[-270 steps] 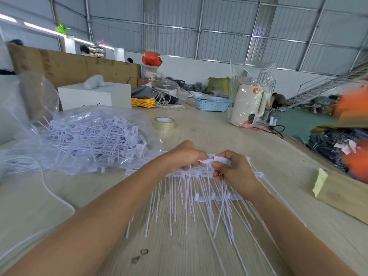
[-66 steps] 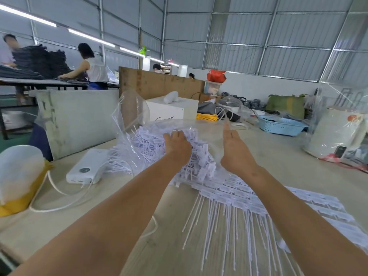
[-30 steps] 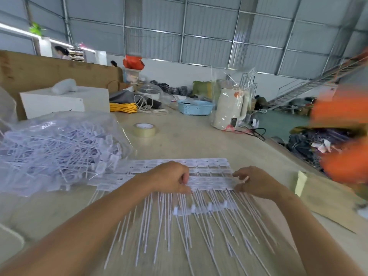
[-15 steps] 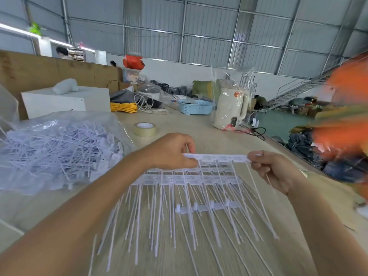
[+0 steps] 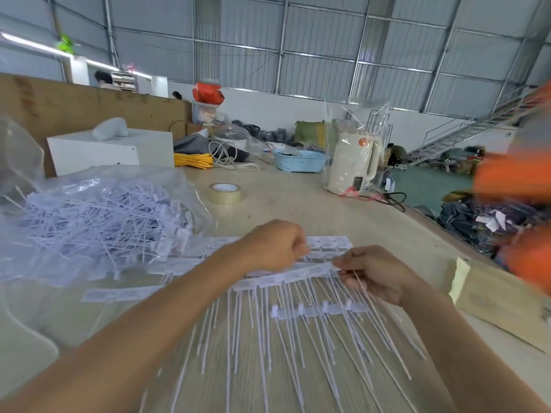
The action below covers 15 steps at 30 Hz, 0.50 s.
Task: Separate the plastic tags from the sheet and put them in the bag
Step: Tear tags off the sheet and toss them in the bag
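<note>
Both hands pinch 1 strip of plastic tags (image 5: pixel 286 275): the left hand (image 5: pixel 274 245) curls over its middle, the right hand (image 5: pixel 372 272) grips its right end. Left of them, the clear bag (image 5: pixel 98 216) lies on the table (image 5: pixel 298 204), full of loose tags.

Half a sec ago both hands held a strip of tags up off the bench, spread wide. Now left hand (image 5: pixel 272 245) and right hand (image 5: pixel 371 271) sit closer at frame centre, strip of tags (image 5: pixel 286 277) lowered onto the pile, slanting down-left.
</note>
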Each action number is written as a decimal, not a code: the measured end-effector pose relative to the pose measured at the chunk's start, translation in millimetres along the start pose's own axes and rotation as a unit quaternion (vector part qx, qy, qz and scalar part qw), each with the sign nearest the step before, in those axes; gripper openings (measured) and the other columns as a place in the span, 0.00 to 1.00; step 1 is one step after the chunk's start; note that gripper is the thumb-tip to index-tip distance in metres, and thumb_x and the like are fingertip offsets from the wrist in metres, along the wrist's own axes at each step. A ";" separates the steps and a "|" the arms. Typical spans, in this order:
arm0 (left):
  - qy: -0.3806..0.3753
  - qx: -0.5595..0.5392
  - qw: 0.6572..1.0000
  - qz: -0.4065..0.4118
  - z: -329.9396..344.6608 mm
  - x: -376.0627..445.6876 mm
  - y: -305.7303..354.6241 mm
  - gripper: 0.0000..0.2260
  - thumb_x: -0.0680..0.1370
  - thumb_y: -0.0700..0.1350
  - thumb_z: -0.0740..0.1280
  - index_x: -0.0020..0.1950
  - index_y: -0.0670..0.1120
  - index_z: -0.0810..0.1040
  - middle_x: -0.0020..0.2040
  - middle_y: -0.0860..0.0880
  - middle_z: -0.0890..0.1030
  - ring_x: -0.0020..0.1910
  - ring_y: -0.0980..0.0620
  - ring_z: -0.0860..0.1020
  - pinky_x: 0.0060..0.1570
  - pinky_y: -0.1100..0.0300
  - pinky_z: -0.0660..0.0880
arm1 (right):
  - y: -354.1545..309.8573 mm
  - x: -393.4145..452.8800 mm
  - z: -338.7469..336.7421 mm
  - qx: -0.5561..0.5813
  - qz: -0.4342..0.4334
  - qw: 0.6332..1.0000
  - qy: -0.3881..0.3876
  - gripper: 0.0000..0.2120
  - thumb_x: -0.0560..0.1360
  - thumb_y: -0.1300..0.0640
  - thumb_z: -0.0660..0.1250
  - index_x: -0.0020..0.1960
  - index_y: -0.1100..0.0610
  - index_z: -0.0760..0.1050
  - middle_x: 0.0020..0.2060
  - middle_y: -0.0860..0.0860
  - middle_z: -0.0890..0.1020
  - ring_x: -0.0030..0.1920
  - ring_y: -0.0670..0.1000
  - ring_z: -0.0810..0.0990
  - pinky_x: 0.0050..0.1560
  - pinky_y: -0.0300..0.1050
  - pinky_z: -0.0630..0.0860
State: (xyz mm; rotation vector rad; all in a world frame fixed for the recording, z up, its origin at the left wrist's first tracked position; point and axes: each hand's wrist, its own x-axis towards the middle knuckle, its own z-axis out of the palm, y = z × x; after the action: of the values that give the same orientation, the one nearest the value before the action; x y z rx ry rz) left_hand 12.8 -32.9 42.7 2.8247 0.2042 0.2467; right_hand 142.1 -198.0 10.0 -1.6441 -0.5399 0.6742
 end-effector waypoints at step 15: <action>-0.035 -0.253 0.959 -0.121 32.8 22.3 25.5 0.15 0.79 0.49 0.64 0.38 0.40 0.76 0.34 0.46 0.79 0.30 0.51 0.75 0.38 0.60 0.72 | 1.9 -1.4 10.8 0.001 -0.047 0.999 -0.001 0.08 0.76 0.67 0.65 0.38 0.62 0.76 0.29 0.56 0.77 0.26 0.48 0.77 0.21 0.36 0.69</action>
State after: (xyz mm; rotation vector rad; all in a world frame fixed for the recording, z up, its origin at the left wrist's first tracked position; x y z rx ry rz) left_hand 43.7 -62.6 22.9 2.2703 0.4040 0.1206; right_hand 133.6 -191.5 7.1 -1.6065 -0.6146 0.6068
